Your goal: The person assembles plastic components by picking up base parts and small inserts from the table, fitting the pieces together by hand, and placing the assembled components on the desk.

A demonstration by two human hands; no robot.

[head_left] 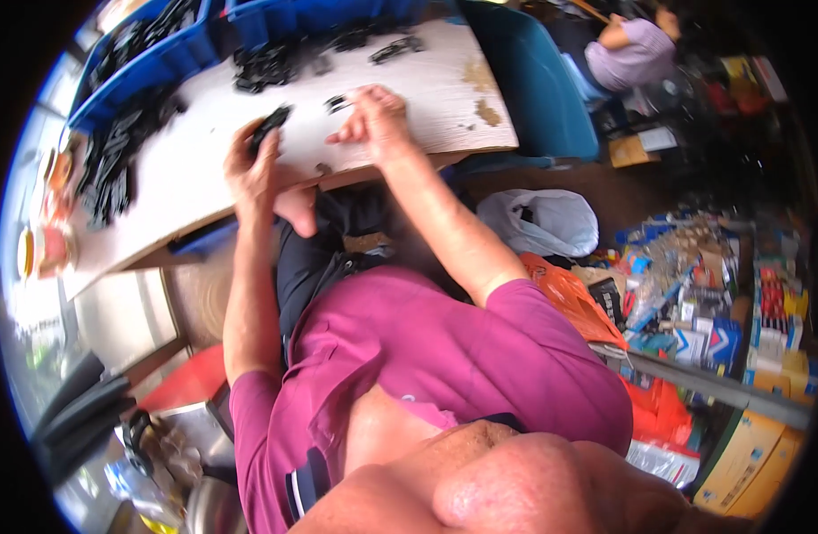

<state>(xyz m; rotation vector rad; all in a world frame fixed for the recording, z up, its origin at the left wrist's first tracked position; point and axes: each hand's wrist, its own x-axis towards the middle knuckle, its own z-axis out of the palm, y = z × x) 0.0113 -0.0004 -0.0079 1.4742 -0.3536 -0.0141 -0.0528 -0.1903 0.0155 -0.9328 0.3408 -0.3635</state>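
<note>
My left hand [251, 169] is raised over the white table's near side, its fingers wrapped round a black plastic part [272, 123]. To its right, my right hand [373, 123] is curled, with one finger stretched out toward the left. A small black piece [337, 104] with a pale spot sticks out at the fingers of that hand and seems pinched there. Beyond both hands lies a pile of black plastic parts [266, 67]. More long black parts [115, 173] are heaped at the table's left, and a few [396, 48] lie near its far edge.
Blue bins [146, 58] with black parts line the far left of the white table [444, 89]. A large teal tub [542, 98] stands against its right end. A white plastic bag [542, 218] lies right of my legs. Another person [636, 53] sits at the far right.
</note>
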